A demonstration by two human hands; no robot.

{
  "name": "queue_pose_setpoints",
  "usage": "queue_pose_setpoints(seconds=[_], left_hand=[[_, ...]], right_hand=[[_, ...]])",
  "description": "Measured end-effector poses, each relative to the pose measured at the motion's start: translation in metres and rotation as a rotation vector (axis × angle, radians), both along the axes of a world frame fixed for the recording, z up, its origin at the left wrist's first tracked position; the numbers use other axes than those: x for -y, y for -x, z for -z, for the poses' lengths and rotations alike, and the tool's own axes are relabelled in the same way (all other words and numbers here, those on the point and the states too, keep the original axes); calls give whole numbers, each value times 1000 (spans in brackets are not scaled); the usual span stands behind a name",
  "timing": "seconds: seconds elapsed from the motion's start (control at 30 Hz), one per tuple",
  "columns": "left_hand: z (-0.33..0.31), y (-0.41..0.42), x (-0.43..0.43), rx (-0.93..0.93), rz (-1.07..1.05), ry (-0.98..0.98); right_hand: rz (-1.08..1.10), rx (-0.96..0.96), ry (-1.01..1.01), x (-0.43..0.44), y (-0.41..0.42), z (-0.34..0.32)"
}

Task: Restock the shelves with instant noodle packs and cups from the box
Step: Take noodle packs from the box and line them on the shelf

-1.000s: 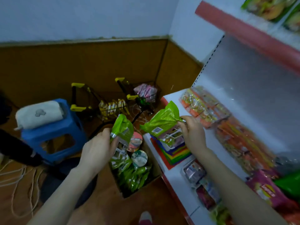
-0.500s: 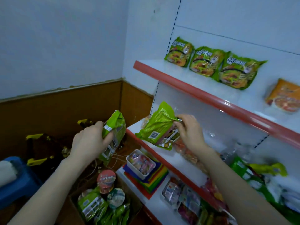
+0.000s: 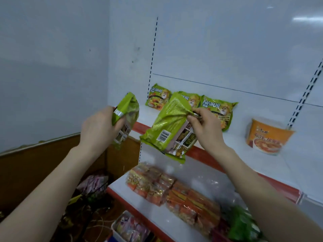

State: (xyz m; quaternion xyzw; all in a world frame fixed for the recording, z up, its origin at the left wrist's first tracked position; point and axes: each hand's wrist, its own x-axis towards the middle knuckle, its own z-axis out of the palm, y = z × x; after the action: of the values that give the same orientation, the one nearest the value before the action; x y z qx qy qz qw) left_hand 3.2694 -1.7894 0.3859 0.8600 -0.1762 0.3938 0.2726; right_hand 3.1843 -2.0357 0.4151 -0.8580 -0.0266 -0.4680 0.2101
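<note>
Green noodle packs, orange cup, red-edged shelf

A white upper shelf with a red front edge is carrying three green noodle packs, standing against the back panel, with an orange noodle cup sitting well apart at their 3 o'clock. The lower shelf is holding rows of orange packets, with green bags lying at their 4 o'clock.
</note>
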Motion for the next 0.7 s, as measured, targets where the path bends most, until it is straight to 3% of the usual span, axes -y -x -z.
queue_pose_setpoints(seconds=[0.3,0.6,0.7], left_hand=[[-37,-51,95,105,101,-46],[-9,-80,137,129,171,-327],[-6,-85,143,35,187,-414]], right_hand=[[34,97,-33,67,-33,-66],[160,51,-51,109,-56,-72],[234,50,-102,121,-57,-76]])
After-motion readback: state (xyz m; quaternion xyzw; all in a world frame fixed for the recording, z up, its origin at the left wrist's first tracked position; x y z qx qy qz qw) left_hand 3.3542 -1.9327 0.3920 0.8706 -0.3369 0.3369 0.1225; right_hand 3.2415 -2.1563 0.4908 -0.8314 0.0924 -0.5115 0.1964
